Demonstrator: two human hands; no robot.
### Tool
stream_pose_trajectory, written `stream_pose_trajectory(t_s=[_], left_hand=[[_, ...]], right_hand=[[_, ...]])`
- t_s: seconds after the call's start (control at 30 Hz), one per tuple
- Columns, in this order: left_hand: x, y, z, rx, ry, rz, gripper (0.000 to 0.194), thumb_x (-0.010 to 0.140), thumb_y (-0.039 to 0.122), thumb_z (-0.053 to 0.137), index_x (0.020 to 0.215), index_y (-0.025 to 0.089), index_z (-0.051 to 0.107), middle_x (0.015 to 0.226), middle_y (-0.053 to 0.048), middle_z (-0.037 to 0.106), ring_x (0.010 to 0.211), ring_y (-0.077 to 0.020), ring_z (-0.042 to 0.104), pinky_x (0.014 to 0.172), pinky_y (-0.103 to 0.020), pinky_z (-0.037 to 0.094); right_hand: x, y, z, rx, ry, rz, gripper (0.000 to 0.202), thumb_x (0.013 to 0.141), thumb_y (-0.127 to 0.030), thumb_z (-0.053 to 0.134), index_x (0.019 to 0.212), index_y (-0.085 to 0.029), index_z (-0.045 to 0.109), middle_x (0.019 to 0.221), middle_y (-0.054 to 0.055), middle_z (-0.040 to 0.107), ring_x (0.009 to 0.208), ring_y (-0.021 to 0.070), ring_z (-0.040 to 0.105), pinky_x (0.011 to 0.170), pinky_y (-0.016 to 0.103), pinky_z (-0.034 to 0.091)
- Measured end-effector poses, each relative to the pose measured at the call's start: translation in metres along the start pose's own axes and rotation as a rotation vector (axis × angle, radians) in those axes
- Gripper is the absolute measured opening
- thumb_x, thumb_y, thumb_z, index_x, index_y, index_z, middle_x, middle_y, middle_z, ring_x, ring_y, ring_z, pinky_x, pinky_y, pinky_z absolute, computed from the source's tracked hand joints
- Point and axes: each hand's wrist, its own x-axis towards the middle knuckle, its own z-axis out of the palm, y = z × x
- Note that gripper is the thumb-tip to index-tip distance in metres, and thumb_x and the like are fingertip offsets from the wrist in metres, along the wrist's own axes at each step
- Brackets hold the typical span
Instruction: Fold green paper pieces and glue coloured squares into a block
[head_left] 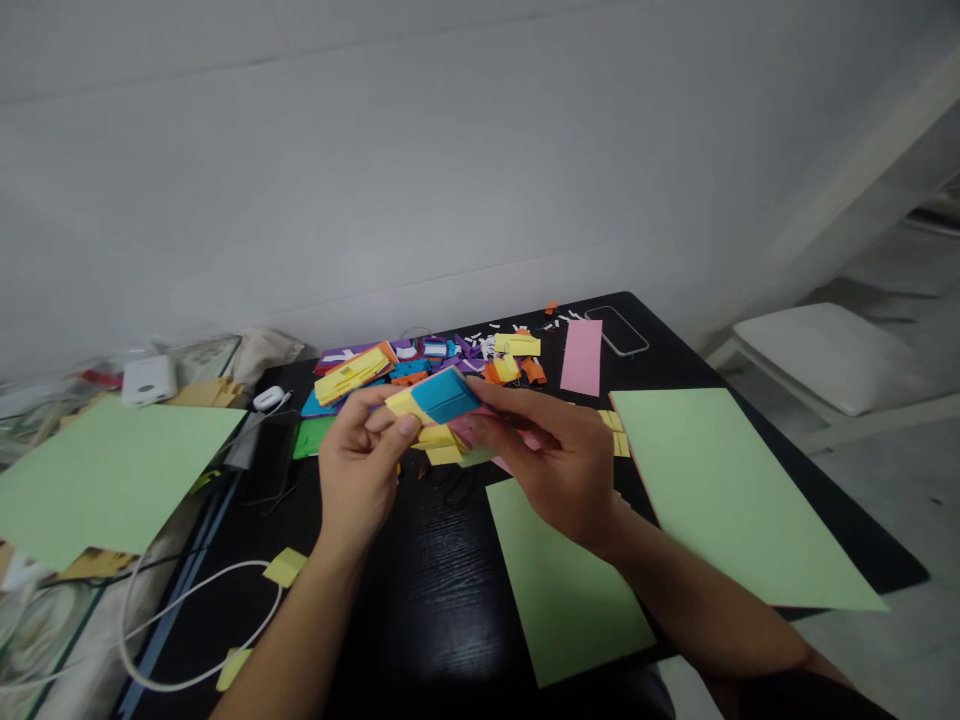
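L hand [360,460] & R hand [574,465]: grip closed on card [448,396], opp. ends, prob. to steady it; scraps [517,345] w/in reach on worktop [435,570].

Possibly a home craft corner: cut coloured paper [739,490], black table [442,590].

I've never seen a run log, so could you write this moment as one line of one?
left hand: holding yellow-and-blue paper piece | right hand: same piece | black table: pink strip, yellow paper stack
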Motion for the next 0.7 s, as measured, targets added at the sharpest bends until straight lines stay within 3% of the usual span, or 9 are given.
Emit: stream_pose_trajectory(t_s=[0.1, 0.2, 0.3, 0.53, 0.7], left_hand=[[-0.001, -0.004, -0.001, 0.068, -0.02, -0.066, 0.031, 0.084, 0.046, 0.089, 0.095, 0.021, 0.074, 0.081, -0.003, 0.079, 0.067, -0.0167, 0.076, 0.065, -0.029, 0.066], [-0.002, -0.006, -0.002, 0.129, 0.08, -0.021, 0.027, 0.082, 0.04, 0.091, 0.084, 0.02, 0.074, 0.074, 0.0, 0.077, 0.061, -0.0132, 0.072, 0.059, -0.023, 0.063], [-0.002, -0.008, -0.004, 0.177, 0.155, 0.027, 0.02, 0.082, 0.034, 0.092, 0.087, 0.021, 0.077, 0.075, 0.001, 0.079, 0.063, -0.0123, 0.073, 0.058, -0.02, 0.061], [0.007, -0.005, -0.001, -0.016, 0.13, -0.013, 0.03, 0.075, 0.031, 0.096, 0.096, 0.022, 0.076, 0.084, 0.001, 0.079, 0.071, -0.0113, 0.074, 0.067, -0.02, 0.062], [0.009, -0.001, -0.001, -0.059, 0.192, -0.062, 0.039, 0.068, 0.032, 0.1, 0.093, 0.022, 0.072, 0.066, 0.008, 0.067, 0.053, -0.0062, 0.062, 0.052, -0.014, 0.052]], right_hand=[[0.002, 0.003, 0.001, 0.077, 0.035, 0.065, 0.037, 0.092, -0.025, 0.084, 0.126, -0.037, 0.08, 0.113, 0.0, 0.084, 0.095, 0.0212, 0.082, 0.09, 0.04, 0.072], [0.005, 0.005, 0.002, 0.142, 0.022, 0.119, 0.035, 0.09, -0.027, 0.086, 0.124, -0.036, 0.08, 0.108, -0.001, 0.085, 0.093, 0.0196, 0.082, 0.085, 0.036, 0.072], [0.007, 0.005, 0.002, 0.159, 0.014, 0.15, 0.034, 0.089, -0.028, 0.087, 0.121, -0.035, 0.081, 0.104, -0.001, 0.085, 0.088, 0.0185, 0.082, 0.08, 0.034, 0.072], [0.01, 0.006, 0.0, 0.117, -0.013, 0.18, 0.039, 0.085, -0.026, 0.088, 0.123, -0.034, 0.082, 0.098, -0.002, 0.083, 0.076, 0.0149, 0.076, 0.071, 0.03, 0.069], [0.012, 0.009, -0.002, 0.193, -0.205, 0.171, 0.063, 0.087, -0.018, 0.083, 0.146, -0.033, 0.068, 0.125, 0.003, 0.079, 0.107, 0.0206, 0.077, 0.093, 0.036, 0.068]])
